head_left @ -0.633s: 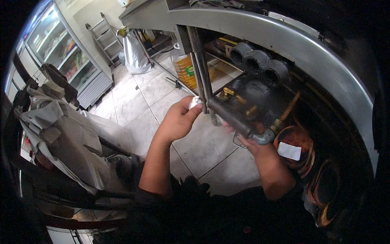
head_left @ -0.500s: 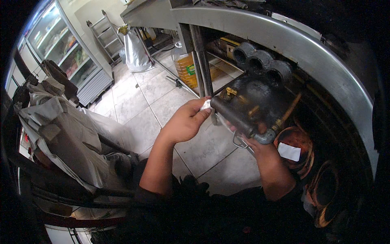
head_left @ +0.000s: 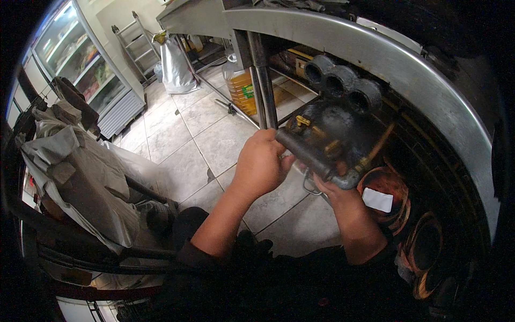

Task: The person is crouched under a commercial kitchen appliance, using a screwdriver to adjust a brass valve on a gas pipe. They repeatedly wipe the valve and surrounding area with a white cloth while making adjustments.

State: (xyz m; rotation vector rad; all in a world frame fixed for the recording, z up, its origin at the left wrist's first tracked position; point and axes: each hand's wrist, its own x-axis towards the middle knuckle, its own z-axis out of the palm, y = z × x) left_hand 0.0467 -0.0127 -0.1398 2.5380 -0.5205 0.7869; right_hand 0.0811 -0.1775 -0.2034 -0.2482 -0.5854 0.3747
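A dark, sooty metal pipe [head_left: 306, 152] lies slantwise between my hands, with a grey elbow fitting [head_left: 347, 179] at its lower right end. My left hand [head_left: 262, 161] is closed at the pipe's upper left end, its back toward me. Its fingertips are mostly hidden, and so is anything in them. My right hand [head_left: 338, 193] grips the pipe from below near the elbow, its fingers partly behind it. A thin metal loop [head_left: 310, 183] hangs beside the right fingers. Just behind the pipe are a yellow valve handle [head_left: 303, 121] and a brass-coloured tube [head_left: 377, 147].
A blackened burner block [head_left: 343, 83] with round openings sits beneath the steel counter edge [head_left: 397, 48]. A counter leg [head_left: 262, 80] and an oil jug [head_left: 241, 88] stand ahead. Clay-coloured pots [head_left: 383, 180] are at right, draped grey cloth [head_left: 75, 182] at left.
My left hand has turned over at the pipe's end, back of the hand now facing me. The white wad seen in its fingers is hidden now. The right hand keeps its hold.
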